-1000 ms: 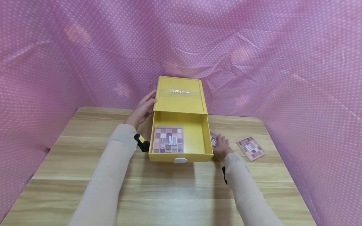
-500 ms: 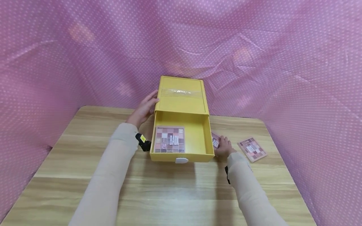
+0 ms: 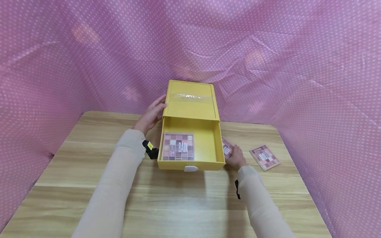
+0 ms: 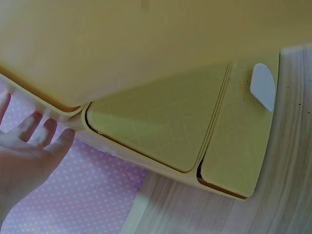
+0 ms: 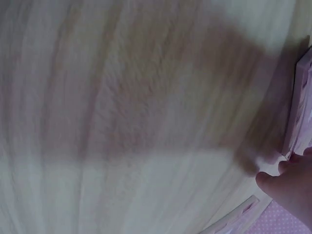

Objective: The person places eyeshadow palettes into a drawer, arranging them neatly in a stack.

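In the head view a yellow box [image 3: 191, 105] stands on the wooden table, its drawer [image 3: 208, 145] pulled out toward me. An eyeshadow palette [image 3: 178, 147] lies at the drawer's left. My left hand [image 3: 150, 115] rests against the box's left side; in the left wrist view its fingers [image 4: 63, 139] are spread at the yellow wall. To the drawer's right, my right hand [image 3: 236, 158] grips a second palette [image 3: 227, 147], partly hidden by the drawer. In the right wrist view fingertips [image 5: 295, 158] curl at that palette's corner; the thumb is not visible.
Another eyeshadow palette [image 3: 265, 157] lies flat on the table [image 3: 190, 205], right of my right hand. A white pull tab [image 3: 190, 168] sticks out at the drawer front. Pink dotted cloth [image 3: 253, 59] hangs behind the table and along both sides.
My right hand has drawn slightly back toward me, and more of the palette beside the drawer shows. The left hand stays at the box's side.
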A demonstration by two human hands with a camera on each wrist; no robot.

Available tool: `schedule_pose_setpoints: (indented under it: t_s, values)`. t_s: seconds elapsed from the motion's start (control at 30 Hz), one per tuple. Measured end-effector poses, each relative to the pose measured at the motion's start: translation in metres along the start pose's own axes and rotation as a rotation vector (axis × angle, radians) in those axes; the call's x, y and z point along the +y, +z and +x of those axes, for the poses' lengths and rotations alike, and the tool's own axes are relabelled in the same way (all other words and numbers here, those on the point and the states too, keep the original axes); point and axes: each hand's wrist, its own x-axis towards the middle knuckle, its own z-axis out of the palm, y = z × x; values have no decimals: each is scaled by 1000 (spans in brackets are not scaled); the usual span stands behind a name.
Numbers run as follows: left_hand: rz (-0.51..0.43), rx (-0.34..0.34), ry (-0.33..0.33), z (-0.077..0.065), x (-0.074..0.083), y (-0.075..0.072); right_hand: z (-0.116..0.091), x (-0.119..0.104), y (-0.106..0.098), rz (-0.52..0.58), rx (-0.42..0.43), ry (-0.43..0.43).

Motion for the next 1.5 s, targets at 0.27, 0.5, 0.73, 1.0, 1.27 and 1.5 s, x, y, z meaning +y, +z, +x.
schedule_pose_setpoints:
  t_s: [0.27, 0.5, 0.73, 1.0, 1.27, 1.5]
  values:
    - [-13, -4, 2, -2, 0, -1, -7, 2, 11, -48, 83, 11]
    - [4, -8, 9, -2, -1, -2, -10, 2, 17, -37, 118, 27]
    - [18, 3, -1, -4, -1, 0, -14, 0, 17, 8, 113, 55]
    - [1, 12, -9, -5, -1, 1, -13, -4, 10, 76, 160, 90]
    - [-34, -9, 7, -6, -2, 3, -19, -5, -6, 171, 121, 131]
    - [-40, -17, 12, -7, -3, 3, -25, -4, -15, 215, 138, 48]
